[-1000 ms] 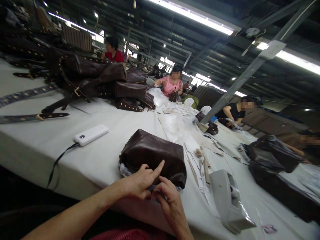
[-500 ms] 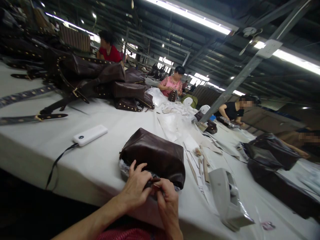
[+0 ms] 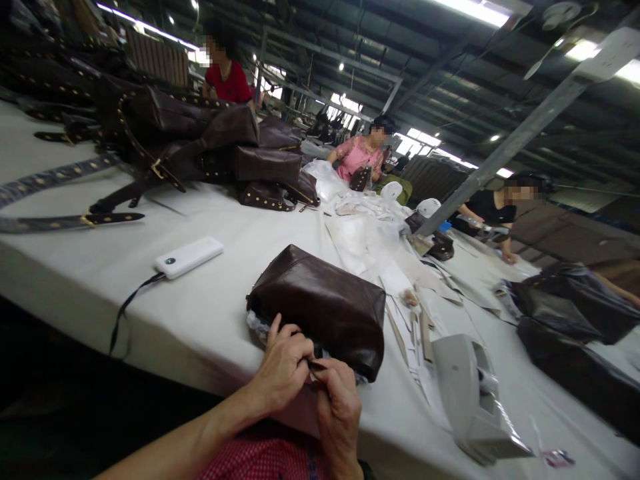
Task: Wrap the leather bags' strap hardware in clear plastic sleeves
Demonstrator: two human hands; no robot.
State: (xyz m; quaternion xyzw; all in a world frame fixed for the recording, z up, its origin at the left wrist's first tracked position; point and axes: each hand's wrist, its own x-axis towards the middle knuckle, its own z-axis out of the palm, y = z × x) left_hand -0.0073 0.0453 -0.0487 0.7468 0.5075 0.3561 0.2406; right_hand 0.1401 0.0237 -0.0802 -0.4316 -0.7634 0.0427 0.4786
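We look down a long white table [image 3: 75,267] in a busy workshop. At the left, a white power bank [image 3: 189,257] lies flat, and its black cable [image 3: 131,303] trails over the near table edge. Behind it sits a pile of studded bags [image 3: 200,147].

In the middle, near that same edge, a brown leather bag [image 3: 325,303] lies on its side with white wrapping [image 3: 256,325] showing beneath it. Our left hand [image 3: 283,363] rests against the bag's near side, its fingers [image 3: 295,341] curled and pressed together. Our right hand [image 3: 340,407] meets it, and both pinch a small dark tab [image 3: 315,365] at the bag's edge. To the right lie paper pieces [image 3: 395,280] and a grey tape dispenser [image 3: 470,400].

We judge the hold to be slight. The tab is small and mostly covered by fingertips, so it could slip free. A hard pull toward us could drag the bag off the table, since it lies close to the edge. Fingernails pressed in could mark the leather. Our left forearm could also snag the hanging cable and tug the power bank down.

A second ago our left index finger stretched out across the bag. Now it is curled in with the others, and both hands are closed tighter on the tab. The bag, power bank and dispenser keep their places.
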